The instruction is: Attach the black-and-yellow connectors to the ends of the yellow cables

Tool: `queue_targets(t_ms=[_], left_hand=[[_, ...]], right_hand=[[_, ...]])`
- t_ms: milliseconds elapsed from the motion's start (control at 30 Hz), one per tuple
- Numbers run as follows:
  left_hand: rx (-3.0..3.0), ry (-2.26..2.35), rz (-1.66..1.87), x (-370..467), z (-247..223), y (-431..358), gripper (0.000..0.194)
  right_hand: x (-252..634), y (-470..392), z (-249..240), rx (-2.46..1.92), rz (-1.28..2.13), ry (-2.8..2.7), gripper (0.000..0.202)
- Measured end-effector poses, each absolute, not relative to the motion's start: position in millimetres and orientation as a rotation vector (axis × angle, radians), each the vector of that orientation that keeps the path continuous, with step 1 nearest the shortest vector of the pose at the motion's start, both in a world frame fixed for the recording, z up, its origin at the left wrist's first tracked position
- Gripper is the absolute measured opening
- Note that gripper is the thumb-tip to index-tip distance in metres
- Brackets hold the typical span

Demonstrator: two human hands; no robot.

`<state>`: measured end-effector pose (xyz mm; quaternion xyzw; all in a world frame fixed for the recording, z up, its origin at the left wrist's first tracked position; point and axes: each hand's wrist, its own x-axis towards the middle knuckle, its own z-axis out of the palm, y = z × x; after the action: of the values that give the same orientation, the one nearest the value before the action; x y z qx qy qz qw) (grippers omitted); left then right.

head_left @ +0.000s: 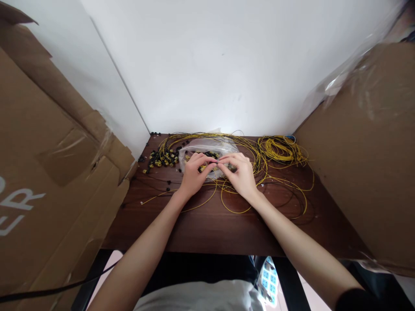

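My left hand (197,171) and my right hand (237,170) meet fingertip to fingertip over a clear plastic bag (185,152). Both are pinched closed around something small and dark, too small to name. Inside the bag lie small black and yellow parts, partly hidden by my hands. Left of the bag is a pile of black and yellow connectors (164,158). From it, yellow and black wires (207,135) run behind the bag toward the right. Loose yellow wire (235,212) loops on the table below my right hand.
A coil of yellow wire (282,150) lies at the table's back right. Cardboard stands on the left (58,172) and right (363,147), with a white wall (227,65) behind. Small black pieces (168,188) are scattered on the brown table (210,235). A power strip (269,280) shows below.
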<state>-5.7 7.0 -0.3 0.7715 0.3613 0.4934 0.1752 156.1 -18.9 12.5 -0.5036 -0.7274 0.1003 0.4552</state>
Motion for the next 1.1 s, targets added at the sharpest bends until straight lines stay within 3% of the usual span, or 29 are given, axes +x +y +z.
queue_targets(t_ms=[367, 800, 1100], left_hand=[[2.125, 1.067, 1.409, -7.7, 1.9, 7.2, 0.012], [2.139, 1.020, 1.383, -5.1, -1.4, 5.5, 0.014], [2.085, 1.127, 1.418, -10.1, -2.0, 9.4, 0.029]], right_hand=[[160.3, -15.2, 12.7, -1.182, 0.384, -1.570, 0.012], [155.7, -17.5, 10.6, -1.088, 0.440, -1.730, 0.011], [156.6, -16.8, 12.8, -1.100, 0.506, -1.505, 0.010]])
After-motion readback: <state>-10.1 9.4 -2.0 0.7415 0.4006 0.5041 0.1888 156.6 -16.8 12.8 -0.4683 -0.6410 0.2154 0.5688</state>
